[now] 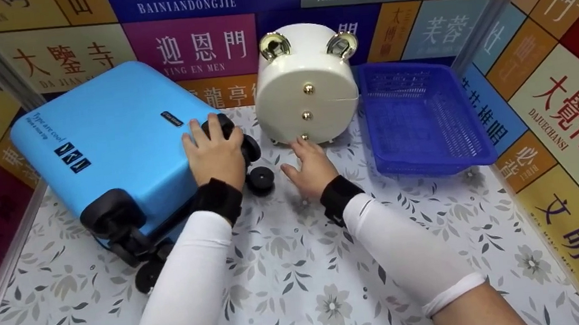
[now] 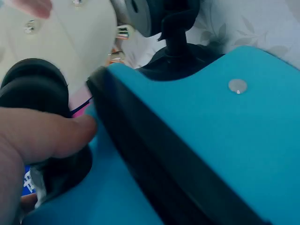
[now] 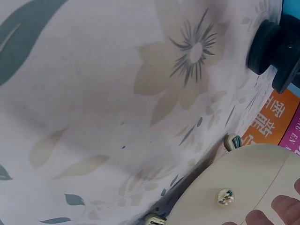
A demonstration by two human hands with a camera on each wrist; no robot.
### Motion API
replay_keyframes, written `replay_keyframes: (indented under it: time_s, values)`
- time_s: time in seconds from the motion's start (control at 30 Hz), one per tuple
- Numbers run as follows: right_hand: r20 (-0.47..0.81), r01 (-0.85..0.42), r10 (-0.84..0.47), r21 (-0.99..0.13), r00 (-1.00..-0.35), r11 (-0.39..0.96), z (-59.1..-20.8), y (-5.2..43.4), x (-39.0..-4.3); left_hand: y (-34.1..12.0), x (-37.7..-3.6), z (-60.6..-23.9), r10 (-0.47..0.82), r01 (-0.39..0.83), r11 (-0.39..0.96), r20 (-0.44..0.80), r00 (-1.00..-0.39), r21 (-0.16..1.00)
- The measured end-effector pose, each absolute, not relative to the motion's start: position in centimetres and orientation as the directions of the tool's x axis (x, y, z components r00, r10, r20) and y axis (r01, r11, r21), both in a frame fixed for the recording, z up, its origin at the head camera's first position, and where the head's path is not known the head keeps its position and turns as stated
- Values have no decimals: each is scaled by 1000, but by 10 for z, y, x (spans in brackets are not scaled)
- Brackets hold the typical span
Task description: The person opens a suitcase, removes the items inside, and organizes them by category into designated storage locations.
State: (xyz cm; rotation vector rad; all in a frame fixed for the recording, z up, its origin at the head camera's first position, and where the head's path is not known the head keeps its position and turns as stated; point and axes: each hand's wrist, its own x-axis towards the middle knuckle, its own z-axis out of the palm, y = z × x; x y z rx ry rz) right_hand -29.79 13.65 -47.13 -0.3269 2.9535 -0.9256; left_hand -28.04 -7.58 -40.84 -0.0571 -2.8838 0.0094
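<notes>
The blue suitcase [image 1: 112, 142] was laid flat on the flower-patterned surface [image 1: 291, 289], toward the left, with its wheeled end turned to the middle. The left hand [image 1: 214, 156] was set on that end, its fingers curled over one black wheel [image 1: 219, 126]; in the left wrist view a thumb [image 2: 56, 133] was pressed against the same wheel [image 2: 35, 86], so a grip on the wheel was judged to be held. A second wheel [image 1: 260, 180] was seen just beside the hand, low against the surface.

The cream round case [image 1: 306, 86] was stood on its edge behind the hands, its studded face turned forward and its two metal clasps [image 1: 275, 44] on top. The right hand [image 1: 310, 167] was spread with relaxed fingers and nothing was held in it; its fingertips were brought to the lower edge of the cream case, at or just short of touching, which could not be settled from the right wrist view. A blue plastic basket [image 1: 423, 118] was lying to the right, just beside the cream case.

The step in hand was judged to be a steadying or turning of the suitcase by its wheel, with the cream case about to be handled as well. For the next move, a firm hold on the wheel would be called for, and care that the upright cream case was not rolled or tipped.
</notes>
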Motion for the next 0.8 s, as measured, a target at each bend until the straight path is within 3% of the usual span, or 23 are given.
replay_keyframes:
  time_s: [0.33,0.8]
  values:
    - [40,-187,-201,-574,-979,798,-471,148,-296,-72,-279,-419,201,189,980,344,-917,-68]
    - [57,-209,-218,-588,-974,782,-481,147,-286,-87,-242,-434,486,488,859,544,-684,-154]
